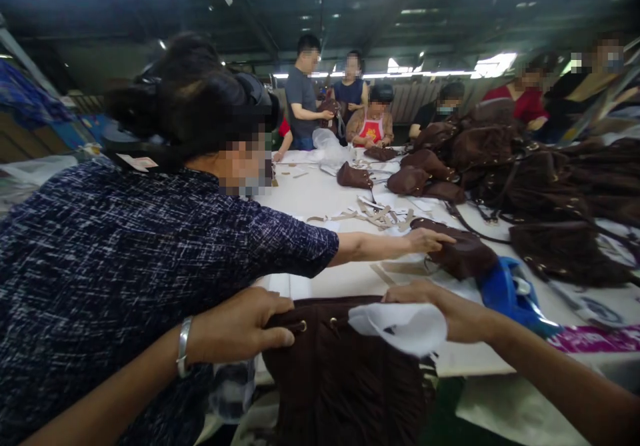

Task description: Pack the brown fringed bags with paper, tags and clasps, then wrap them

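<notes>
A dark brown fabric bag (345, 386) hangs upright in front of me, with small metal eyelets near its top edge. My left hand (240, 326), with a silver bangle at the wrist, is closed on the top left corner, thumb on the near side. At the top right, my right hand (437, 299) is closed on the rim, its fingers partly hidden. A curled white sheet (417, 329) sticks out by that hand over the bag's front; whether it is held or attached I cannot tell. Just beyond, a co-worker's hand (430, 239) touches another brown bag (463, 253) on the table.
A co-worker in a dark patterned top (125, 286) stands close on my left, arm stretched across the white table (310, 193). Brown bags (530, 166) are heaped at right. A blue tape dispenser (510, 293) and loose strips (380, 216) lie nearby. Several people work beyond.
</notes>
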A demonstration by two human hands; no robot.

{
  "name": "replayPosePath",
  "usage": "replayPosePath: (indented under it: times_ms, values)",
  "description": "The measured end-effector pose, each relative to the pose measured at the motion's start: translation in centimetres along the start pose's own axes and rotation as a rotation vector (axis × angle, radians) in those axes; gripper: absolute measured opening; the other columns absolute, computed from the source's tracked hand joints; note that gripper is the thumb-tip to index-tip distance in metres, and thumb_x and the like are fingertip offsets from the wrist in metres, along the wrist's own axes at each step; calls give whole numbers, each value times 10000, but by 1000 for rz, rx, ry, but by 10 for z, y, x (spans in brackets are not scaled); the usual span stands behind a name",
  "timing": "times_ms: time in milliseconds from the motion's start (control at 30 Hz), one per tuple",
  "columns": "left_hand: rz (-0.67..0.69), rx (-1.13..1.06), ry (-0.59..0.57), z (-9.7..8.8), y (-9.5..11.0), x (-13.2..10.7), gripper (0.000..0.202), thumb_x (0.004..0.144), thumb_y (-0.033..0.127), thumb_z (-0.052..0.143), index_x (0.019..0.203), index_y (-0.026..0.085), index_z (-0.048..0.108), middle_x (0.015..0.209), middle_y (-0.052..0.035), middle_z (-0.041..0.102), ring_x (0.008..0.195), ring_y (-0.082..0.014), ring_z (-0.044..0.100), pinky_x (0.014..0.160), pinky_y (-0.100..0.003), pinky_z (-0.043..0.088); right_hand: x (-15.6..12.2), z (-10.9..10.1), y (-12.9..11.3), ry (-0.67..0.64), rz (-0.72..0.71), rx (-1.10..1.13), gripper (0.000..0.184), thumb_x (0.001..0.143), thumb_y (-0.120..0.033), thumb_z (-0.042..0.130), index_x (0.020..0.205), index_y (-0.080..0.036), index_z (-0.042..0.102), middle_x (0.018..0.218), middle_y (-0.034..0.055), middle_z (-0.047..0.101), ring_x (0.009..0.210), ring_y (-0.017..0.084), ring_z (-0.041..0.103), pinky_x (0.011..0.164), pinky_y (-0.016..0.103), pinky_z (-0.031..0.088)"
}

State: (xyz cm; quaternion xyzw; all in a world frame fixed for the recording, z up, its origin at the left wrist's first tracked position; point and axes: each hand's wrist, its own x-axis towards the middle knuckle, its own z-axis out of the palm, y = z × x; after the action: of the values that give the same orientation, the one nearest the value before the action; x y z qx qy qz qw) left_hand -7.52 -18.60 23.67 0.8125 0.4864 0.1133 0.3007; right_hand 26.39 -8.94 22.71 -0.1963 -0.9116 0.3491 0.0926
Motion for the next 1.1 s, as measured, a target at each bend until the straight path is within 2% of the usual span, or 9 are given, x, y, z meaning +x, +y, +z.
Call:
replayPosePath:
  times_ms: [100, 200, 400, 500, 633, 800, 967, 1033, 1100]
  values:
    - [65, -35, 42, -1, 9, 0, 312, 864, 500, 553, 914, 216, 673, 818, 2, 660, 793, -178, 570, 776, -259, 419, 5, -14, -21, -36, 23, -58, 304, 911, -471, 569, 912, -180, 654, 800, 23, 643, 764, 155, 578, 674, 246, 414]
    - [70, -172, 63, 8, 18, 4, 409, 895, 550, 480, 950, 195, 675, 830, -9, 665, 801, -176, 581, 754, -249, 425, 14, -32, -53, -93, -57, -132, 243, 920, -412, 581, 883, -186, 662, 757, 11, 630, 752, 138, 582, 675, 231, 391]
    - [-16, -311, 290, 38, 28, 20, 385, 800, 531, 636, 934, 170, 656, 848, -3, 646, 767, -154, 570, 628, -219, 393, 35, -51, -99, -161, -104, -233, 197, 905, -374, 605, 885, -183, 652, 725, -5, 643, 648, 98, 571, 591, 198, 354]
    - [-26, -312, 254, 40, 23, 17, 250, 834, 415, 610, 897, 174, 631, 750, 22, 615, 668, -123, 544, 562, -213, 355, 39, -51, -100, -176, -44, -291, 169, 895, -362, 618, 908, -199, 661, 697, -25, 643, 605, 86, 552, 558, 192, 332]
    - [69, -183, 131, 25, 6, 4, 56, 806, 179, 561, 857, 192, 580, 775, 33, 609, 691, -117, 546, 609, -213, 376, 40, -41, -88, -186, 67, -385, 207, 899, -418, 602, 937, -225, 665, 719, -20, 655, 623, 105, 562, 566, 207, 324]
    - [166, 4, 86, 1, -19, -5, 191, 788, 50, 455, 845, 196, 565, 869, -1, 632, 833, -149, 560, 776, -249, 418, 43, -25, -80, -156, 107, -469, 282, 874, -498, 605, 896, -220, 648, 745, 9, 640, 667, 139, 566, 584, 227, 326]
    - [166, -195, 0, -11, -18, -17, 226, 830, 170, 534, 1038, 197, 618, 942, -10, 657, 858, -158, 582, 770, -245, 440, 52, -24, -90, -107, 65, -473, 241, 900, -449, 576, 988, -240, 656, 749, 2, 638, 665, 137, 553, 597, 230, 331]
    - [98, -317, -22, -4, -14, -19, 304, 821, 300, 622, 1108, 200, 614, 924, -1, 657, 807, -153, 584, 703, -228, 443, 57, -25, -95, -113, 46, -450, 249, 903, -439, 573, 1034, -248, 663, 746, -3, 648, 659, 132, 555, 591, 228, 330]
    - [33, -444, -32, 9, -13, -17, 351, 793, 404, 674, 1061, 182, 637, 859, 9, 644, 742, -139, 568, 641, -212, 429, 61, -24, -98, -140, 41, -429, 251, 902, -447, 575, 1015, -243, 670, 731, -8, 649, 647, 124, 557, 582, 225, 330]
